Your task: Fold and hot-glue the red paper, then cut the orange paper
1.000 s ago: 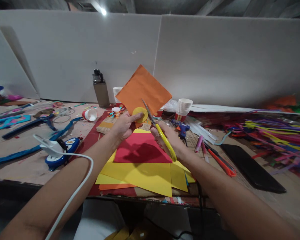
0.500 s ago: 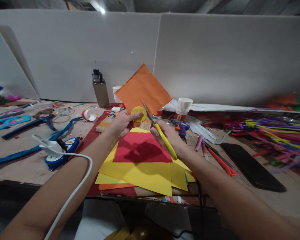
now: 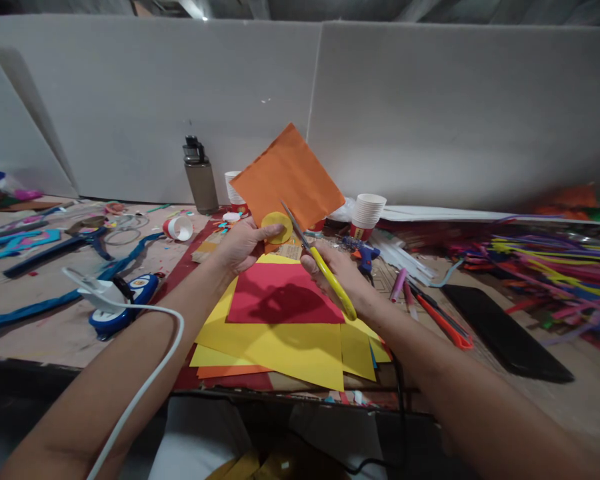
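Note:
My left hand (image 3: 245, 243) pinches a small yellow paper disc (image 3: 276, 228) against a square orange sheet (image 3: 295, 173), which is tilted up on its corner. The thumb lies on the disc. In my right hand (image 3: 337, 270) is a pair of scissors (image 3: 333, 280) with yellow handles, its blades pointing up and left across the orange sheet just right of the disc. Beneath both hands a red sheet (image 3: 280, 293) lies on a fanned stack of yellow sheets (image 3: 275, 347), with orange paper at the lower edge.
Behind stand a dark bottle (image 3: 201, 177) and stacked paper cups (image 3: 367, 217). On the left lie a tipped cup (image 3: 179, 229) and a blue power socket (image 3: 125, 313) with a white cable. A blue glue gun (image 3: 367, 257), a red cutter (image 3: 445, 320), a black phone (image 3: 505, 333) and pipe cleaners (image 3: 555, 273) lie right.
The orange sheet has turned and shifted very slightly in my left hand. My hands, the disc and the scissors hold nearly the same place.

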